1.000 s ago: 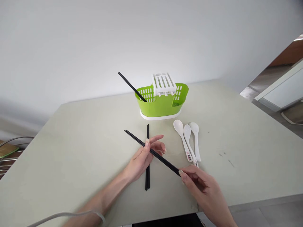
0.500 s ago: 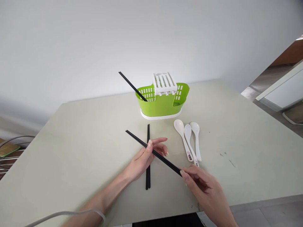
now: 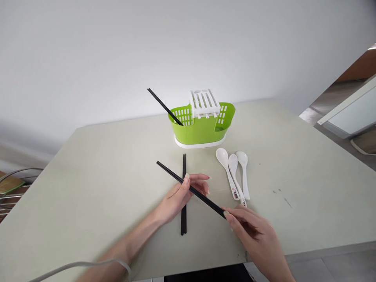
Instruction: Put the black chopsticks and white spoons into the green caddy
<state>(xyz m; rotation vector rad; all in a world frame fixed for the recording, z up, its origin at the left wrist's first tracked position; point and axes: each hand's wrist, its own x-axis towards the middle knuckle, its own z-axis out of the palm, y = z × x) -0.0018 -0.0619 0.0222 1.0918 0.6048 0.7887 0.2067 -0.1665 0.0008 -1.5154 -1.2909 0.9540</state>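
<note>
A pair of black chopsticks slants across the front of the table between my two hands. My left hand pinches the pair near its middle, thumb on top. At the lower right end, my right hand grips it between thumb and fingers. Beneath my left hand, a second black chopstick pair lies on the table, partly covered. Three white spoons rest side by side, just beyond my right hand. Farther back stands a green cutlery holder with another black chopstick pair leaning out of its left compartment.
The holder has a white slotted top over its middle and stands near the wall. A grey cable crosses over my left forearm. The pale table has its front edge close to me.
Almost nothing differs. The fingers of my left hand have stretched slightly to the right, and the held chopsticks have shifted very little.
</note>
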